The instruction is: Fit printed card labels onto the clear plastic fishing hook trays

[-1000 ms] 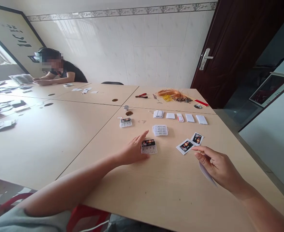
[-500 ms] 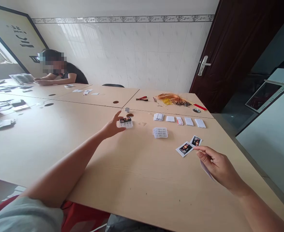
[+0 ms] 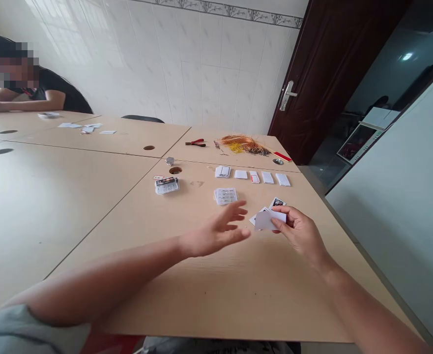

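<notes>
My right hand (image 3: pixel 299 231) pinches a white card (image 3: pixel 266 221) between thumb and fingers, held over the table's right side. Behind it, partly covered, lies a card with a dark print (image 3: pixel 277 202), and the edge of another one shows. My left hand (image 3: pixel 219 230) is spread with nothing in it, just left of the held card. Beyond my left fingers sits a clear plastic case with rows of small items (image 3: pixel 226 196). A second clear case (image 3: pixel 167 188) with a dark printed card on top stands farther left.
Small stacks of white cards (image 3: pixel 241 174) form a row behind the cases. Farther back are red-handled pliers (image 3: pixel 195 143), a bundle of copper-coloured wires (image 3: pixel 244 143) and a round metal piece (image 3: pixel 277 161). A person (image 3: pixel 50 91) sits at the far left.
My left hand has left the left case and moved right, toward my right hand. My right hand has raised and turned the white card. The view has shifted right.
</notes>
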Demonstrator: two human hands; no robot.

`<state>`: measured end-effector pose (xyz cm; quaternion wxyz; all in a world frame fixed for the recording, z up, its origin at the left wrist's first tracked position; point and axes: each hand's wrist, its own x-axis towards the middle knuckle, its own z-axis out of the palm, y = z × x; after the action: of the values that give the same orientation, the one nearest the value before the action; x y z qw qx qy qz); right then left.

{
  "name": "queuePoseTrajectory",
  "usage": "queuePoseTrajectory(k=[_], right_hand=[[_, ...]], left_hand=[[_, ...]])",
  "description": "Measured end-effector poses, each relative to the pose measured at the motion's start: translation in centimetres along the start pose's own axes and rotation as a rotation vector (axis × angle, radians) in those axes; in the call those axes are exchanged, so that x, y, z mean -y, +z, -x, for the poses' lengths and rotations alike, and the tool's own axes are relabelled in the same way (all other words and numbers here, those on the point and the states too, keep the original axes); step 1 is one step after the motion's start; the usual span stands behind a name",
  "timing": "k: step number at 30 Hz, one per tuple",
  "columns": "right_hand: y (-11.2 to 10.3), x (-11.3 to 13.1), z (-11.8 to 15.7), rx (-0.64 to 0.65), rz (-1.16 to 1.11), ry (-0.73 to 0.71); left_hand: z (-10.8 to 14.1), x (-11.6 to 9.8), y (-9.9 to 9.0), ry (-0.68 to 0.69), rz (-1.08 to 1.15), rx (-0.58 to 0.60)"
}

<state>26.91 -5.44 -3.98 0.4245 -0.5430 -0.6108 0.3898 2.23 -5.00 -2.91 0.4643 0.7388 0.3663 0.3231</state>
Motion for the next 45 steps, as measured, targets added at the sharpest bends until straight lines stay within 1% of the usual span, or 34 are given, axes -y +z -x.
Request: queuePoseTrajectory(k=[2,4,7,11,14,16,20,21,22,26,28,32,35,37,39,41,45], right_hand=[[0.3,0.8,0.2,-0.010,-0.056,-0.007],[0.4,1.5,0.4,-0.010,-0.115,-0.014],[0.3,2.1,0.9,-0.001,-0.209,-0.030],[0.4,2.8,1.6,0.022,-0.293,-0.092],[0.6,3.2,2.0,-0.003,-0.331,-0.165],[0.7,3.3,2.2,-0.031,-0.353,-0.194],[0.8,3.6,2.5,-0.049,-0.363,-0.165],[0.7,3.7,2.5,-0.046,-0.361,-0.153],[0.7,3.8,2.5,-0.041,-0.358,-0.142],[0.6,3.9,2.2,-0.001,-0.304,-0.117],[0.7,3.6,2.0,0.002,-0.246,-0.111],[1.3,2.7,1.6,-0.002,-0.123,-0.117],[1.5,2.2,1.1,0.037,-0.040,-0.146],[1.1,2.0,0.2,0.055,0.012,-0.156],[0.2,1.7,-1.8,0.028,0.065,-0.142],[-1.0,1.3,-4.8,-0.041,0.120,-0.105],[-3.1,0.3,-12.7,-0.163,0.252,-0.017]], left_hand=[[-1.2,-0.5,1.5,-0.011,0.105,0.049],[-2.3,-0.8,2.1,-0.013,0.198,0.065],[-3.0,-1.2,1.6,0.001,0.297,0.040],[-2.0,-2.0,0.2,0.082,0.305,-0.035],[-0.8,-2.8,-0.3,0.183,0.247,-0.103],[-0.2,-3.0,-0.3,0.284,0.154,-0.125],[0.2,-2.4,-0.3,0.655,-0.313,-0.144],[0.2,-2.1,-0.3,0.716,-0.394,-0.155],[0.2,-1.9,-0.2,0.747,-0.434,-0.165],[0.3,-1.4,0.0,0.769,-0.515,-0.160],[0.3,-1.4,0.2,0.769,-0.540,-0.129],[0.1,-1.1,0.8,0.805,-0.533,-0.021],[-0.3,-0.6,1.1,0.805,-0.517,0.000],[-0.5,-0.1,1.3,0.789,-0.504,-0.008],[-0.7,0.6,1.5,0.785,-0.493,0.009],[-0.9,1.3,1.8,0.797,-0.488,0.058],[-1.1,3.0,2.7,0.784,-0.478,0.144]])
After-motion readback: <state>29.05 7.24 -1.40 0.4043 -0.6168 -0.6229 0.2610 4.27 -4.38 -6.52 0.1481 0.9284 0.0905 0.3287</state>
